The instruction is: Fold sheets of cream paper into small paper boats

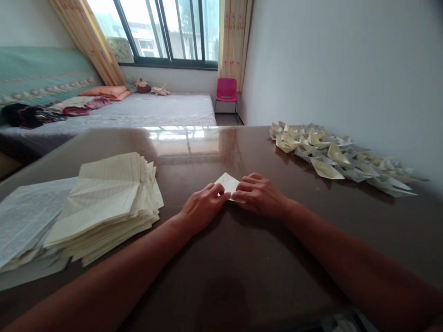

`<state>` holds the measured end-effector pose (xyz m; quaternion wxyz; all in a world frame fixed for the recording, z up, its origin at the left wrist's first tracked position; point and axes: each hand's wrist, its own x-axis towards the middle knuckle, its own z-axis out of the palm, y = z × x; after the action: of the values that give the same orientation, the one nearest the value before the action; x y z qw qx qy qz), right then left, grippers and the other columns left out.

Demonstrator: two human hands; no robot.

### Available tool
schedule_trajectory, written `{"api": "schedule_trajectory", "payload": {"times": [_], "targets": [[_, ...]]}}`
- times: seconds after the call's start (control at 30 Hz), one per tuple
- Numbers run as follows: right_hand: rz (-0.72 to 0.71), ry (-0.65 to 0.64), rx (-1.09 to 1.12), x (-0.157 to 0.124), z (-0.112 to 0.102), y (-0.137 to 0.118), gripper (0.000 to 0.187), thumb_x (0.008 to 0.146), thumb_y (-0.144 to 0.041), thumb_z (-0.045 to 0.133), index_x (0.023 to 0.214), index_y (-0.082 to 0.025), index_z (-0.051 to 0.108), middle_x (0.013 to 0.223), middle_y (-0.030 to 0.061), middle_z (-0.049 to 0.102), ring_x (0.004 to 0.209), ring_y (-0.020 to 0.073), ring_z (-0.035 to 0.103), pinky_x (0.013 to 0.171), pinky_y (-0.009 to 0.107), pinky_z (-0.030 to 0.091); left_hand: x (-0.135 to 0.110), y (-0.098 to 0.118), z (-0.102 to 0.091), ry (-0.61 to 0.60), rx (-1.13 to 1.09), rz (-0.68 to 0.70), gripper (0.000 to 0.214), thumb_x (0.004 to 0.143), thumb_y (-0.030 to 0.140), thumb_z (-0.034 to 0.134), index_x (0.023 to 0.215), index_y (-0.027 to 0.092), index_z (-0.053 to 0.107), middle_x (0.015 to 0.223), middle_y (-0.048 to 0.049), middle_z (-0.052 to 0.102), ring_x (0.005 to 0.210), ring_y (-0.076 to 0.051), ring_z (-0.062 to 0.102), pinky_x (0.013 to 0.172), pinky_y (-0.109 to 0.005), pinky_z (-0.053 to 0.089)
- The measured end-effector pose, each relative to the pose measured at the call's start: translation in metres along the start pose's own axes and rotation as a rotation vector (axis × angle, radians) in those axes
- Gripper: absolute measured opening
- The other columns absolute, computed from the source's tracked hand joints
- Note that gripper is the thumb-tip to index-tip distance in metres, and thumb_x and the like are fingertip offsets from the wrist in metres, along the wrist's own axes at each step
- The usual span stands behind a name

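Observation:
A small folded piece of cream paper (227,181) lies on the brown table (207,258), its pointed corner facing away from me. My left hand (206,203) grips its left side, with thumb and fingers closed at the near edge. On the right side, my right hand (259,194) is closed on the same paper, fingers curled over it. Both hands rest low, close to the tabletop, and their fingertips nearly meet. The fingers cover much of the paper, so its lower folds are hidden.
A thick stack of creased cream sheets (107,198) and some printed papers (31,212) lie on the left. Several folded paper boats (325,168) are heaped at the right by the white wall (339,69). Beyond the table are a bed (173,108) and a pink chair (227,90).

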<state>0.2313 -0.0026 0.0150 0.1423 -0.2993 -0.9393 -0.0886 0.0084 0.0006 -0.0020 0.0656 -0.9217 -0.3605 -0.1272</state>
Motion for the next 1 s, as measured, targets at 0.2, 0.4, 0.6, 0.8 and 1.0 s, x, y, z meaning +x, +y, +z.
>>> {"api": "schedule_trajectory", "payload": {"times": [0.2,0.4,0.6,0.8,1.0], "targets": [[0.041,0.009,0.142,-0.008,0.003,0.02,0.019,0.087,-0.027,0.056,0.101,-0.022,0.068,0.1,0.0063,0.067,0.094,0.0199,0.053,0.084,0.034,0.035,0.002,-0.012,0.01,0.099,-0.063,0.024,0.028,0.096,0.028,0.04,0.108,0.025,0.065,0.098,-0.0038,0.061,0.086,-0.015,0.056,0.075,-0.025,0.047],[0.064,-0.001,0.481,-0.014,0.015,0.036,0.024,0.085,-0.016,0.056,0.102,-0.024,0.072,0.104,0.0036,0.071,0.095,0.0172,0.056,0.086,0.03,0.044,0.001,-0.012,0.009,0.085,-0.125,0.04,0.029,0.095,0.025,0.041,0.104,0.025,0.068,0.104,-0.0018,0.067,0.091,-0.016,0.059,0.079,-0.027,0.049],[0.176,-0.042,0.736,-0.015,0.015,0.041,0.024,0.089,-0.032,0.056,0.102,-0.02,0.072,0.103,0.0054,0.071,0.094,0.0165,0.058,0.088,0.03,0.045,-0.006,-0.001,-0.003,0.016,-0.1,-0.021,0.025,0.091,0.034,0.047,0.101,0.026,0.068,0.109,-0.0006,0.067,0.1,-0.02,0.057,0.07,-0.028,0.048],[0.489,-0.084,0.912,-0.013,0.022,0.037,0.042,0.089,-0.049,0.048,0.085,-0.013,0.069,0.079,0.0014,0.065,0.07,0.0138,0.056,0.065,0.024,0.045,-0.001,-0.009,0.004,0.032,-0.325,-0.213,0.028,0.092,0.037,0.046,0.089,0.022,0.069,0.091,-0.0015,0.068,0.088,-0.017,0.058,0.077,-0.029,0.047],[0.655,0.068,0.778,-0.001,0.026,0.024,0.032,0.085,-0.045,0.056,0.09,-0.015,0.066,0.077,0.0014,0.067,0.072,0.0165,0.058,0.067,0.026,0.045,0.003,-0.009,0.008,0.078,-0.569,-0.489,0.064,0.086,0.031,0.056,0.143,0.028,0.03,0.089,0.0046,0.07,0.078,-0.015,0.062,0.075,-0.028,0.047]]}}
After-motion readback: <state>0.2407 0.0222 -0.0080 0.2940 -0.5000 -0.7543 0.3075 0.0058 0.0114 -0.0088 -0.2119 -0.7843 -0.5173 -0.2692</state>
